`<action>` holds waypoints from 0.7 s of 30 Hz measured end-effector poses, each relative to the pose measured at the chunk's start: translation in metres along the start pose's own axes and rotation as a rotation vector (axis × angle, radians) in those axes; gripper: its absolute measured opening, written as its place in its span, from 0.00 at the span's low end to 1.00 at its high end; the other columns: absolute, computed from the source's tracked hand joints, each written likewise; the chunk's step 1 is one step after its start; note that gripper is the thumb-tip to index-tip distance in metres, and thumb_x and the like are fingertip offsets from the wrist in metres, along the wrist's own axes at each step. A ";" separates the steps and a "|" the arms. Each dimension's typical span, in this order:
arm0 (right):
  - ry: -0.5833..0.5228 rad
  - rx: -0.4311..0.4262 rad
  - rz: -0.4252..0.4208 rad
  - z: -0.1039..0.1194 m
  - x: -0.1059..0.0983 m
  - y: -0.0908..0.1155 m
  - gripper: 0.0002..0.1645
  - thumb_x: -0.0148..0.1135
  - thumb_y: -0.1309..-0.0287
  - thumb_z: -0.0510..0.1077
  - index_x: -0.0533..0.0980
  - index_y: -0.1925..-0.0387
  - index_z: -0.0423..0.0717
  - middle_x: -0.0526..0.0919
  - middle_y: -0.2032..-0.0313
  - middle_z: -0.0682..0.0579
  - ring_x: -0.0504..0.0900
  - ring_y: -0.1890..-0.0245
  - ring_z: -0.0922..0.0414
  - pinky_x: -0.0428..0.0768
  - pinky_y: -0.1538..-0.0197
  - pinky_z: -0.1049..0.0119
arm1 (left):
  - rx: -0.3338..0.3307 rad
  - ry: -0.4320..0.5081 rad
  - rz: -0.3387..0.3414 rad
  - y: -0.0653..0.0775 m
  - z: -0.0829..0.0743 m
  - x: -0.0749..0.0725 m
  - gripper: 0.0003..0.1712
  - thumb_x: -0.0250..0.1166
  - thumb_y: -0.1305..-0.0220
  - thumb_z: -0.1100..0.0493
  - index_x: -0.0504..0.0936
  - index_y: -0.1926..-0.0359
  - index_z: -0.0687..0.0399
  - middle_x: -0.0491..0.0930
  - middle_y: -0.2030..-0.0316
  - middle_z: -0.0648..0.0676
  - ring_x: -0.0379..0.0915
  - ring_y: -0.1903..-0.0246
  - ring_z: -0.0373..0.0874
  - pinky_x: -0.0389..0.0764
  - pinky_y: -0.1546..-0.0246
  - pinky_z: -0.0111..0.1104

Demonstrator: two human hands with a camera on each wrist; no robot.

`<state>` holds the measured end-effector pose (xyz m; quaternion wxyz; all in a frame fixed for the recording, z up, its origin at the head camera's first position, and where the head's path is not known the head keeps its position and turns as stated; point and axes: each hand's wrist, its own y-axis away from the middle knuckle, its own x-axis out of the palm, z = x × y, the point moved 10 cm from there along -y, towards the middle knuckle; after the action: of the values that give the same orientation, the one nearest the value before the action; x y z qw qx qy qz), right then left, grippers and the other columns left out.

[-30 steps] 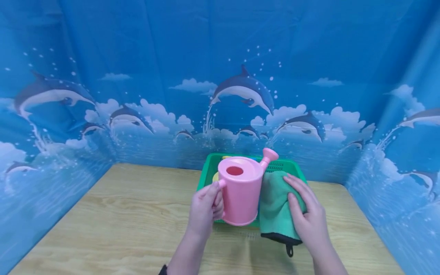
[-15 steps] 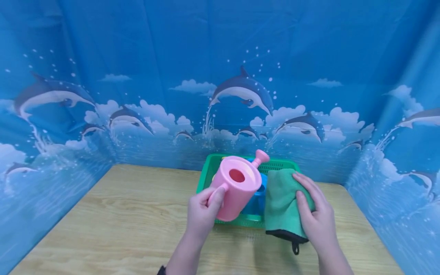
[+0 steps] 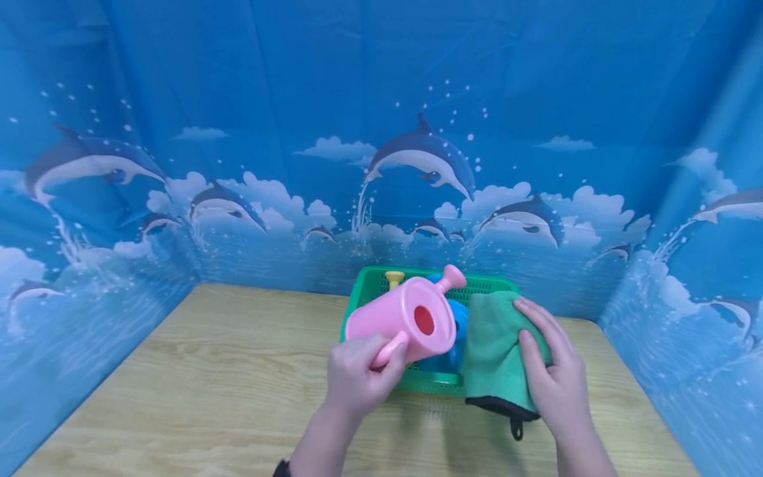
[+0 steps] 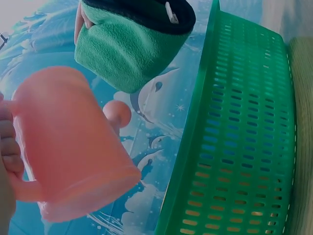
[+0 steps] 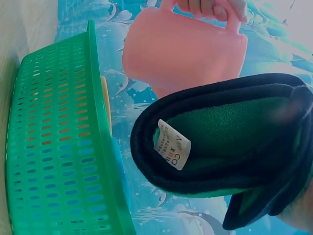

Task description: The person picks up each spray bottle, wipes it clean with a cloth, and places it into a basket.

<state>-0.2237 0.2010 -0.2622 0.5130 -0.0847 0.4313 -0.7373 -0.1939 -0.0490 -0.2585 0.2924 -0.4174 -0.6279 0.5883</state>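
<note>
My left hand (image 3: 360,374) grips the handle of a pink watering can (image 3: 384,318), tilted with its round red opening turned toward the right. In the head view the can hangs over the green basket (image 3: 432,381); in the left wrist view it shows above the basket's rim. My right hand (image 3: 557,371) holds a green cleaning mitt (image 3: 495,351) from its right side, thumb across the front. The mitt has a black hem and a hanging loop, and in the right wrist view its open cuff shows a white label (image 5: 173,145).
Inside the basket stand blue things (image 3: 459,318) and a yellow piece (image 3: 394,278), partly behind the can. The basket rests on a wood-grain table (image 3: 238,371). A blue dolphin-print backdrop (image 3: 310,132) rises behind and on both sides.
The watering can has tipped from upright to lying sideways, its opening now facing right and its base swung left. The mitt and my right hand have shifted slightly right.
</note>
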 end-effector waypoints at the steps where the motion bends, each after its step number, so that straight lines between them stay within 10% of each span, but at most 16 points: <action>1: 0.005 0.012 0.000 -0.001 -0.001 0.000 0.23 0.51 0.34 0.30 0.75 0.41 0.47 0.74 0.39 0.63 0.68 0.36 0.70 0.62 0.37 0.82 | 0.038 -0.021 -0.002 0.000 -0.003 0.000 0.28 0.55 0.30 0.50 0.63 0.88 0.49 0.60 0.92 0.45 0.53 0.92 0.32 0.54 0.85 0.13; 8: 0.002 0.008 -0.019 -0.001 -0.006 -0.001 0.22 0.51 0.34 0.30 0.75 0.41 0.45 0.75 0.40 0.62 0.68 0.36 0.70 0.63 0.38 0.82 | 0.305 -0.100 -0.036 -0.005 -0.028 -0.005 0.24 0.53 0.34 0.55 0.58 0.88 0.48 0.54 0.92 0.42 0.46 0.92 0.31 0.44 0.85 0.15; 21: -0.011 -0.044 -0.041 0.001 -0.010 -0.001 0.22 0.51 0.35 0.28 0.75 0.42 0.42 0.75 0.40 0.62 0.68 0.37 0.70 0.64 0.39 0.83 | 0.382 -0.209 -0.046 -0.005 -0.029 -0.014 0.30 0.56 0.32 0.45 0.57 0.89 0.46 0.54 0.92 0.41 0.45 0.92 0.30 0.43 0.85 0.17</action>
<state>-0.2195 0.2094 -0.2576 0.4981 -0.1089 0.4425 -0.7378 -0.1635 -0.0465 -0.2480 0.3129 -0.2769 -0.5413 0.7297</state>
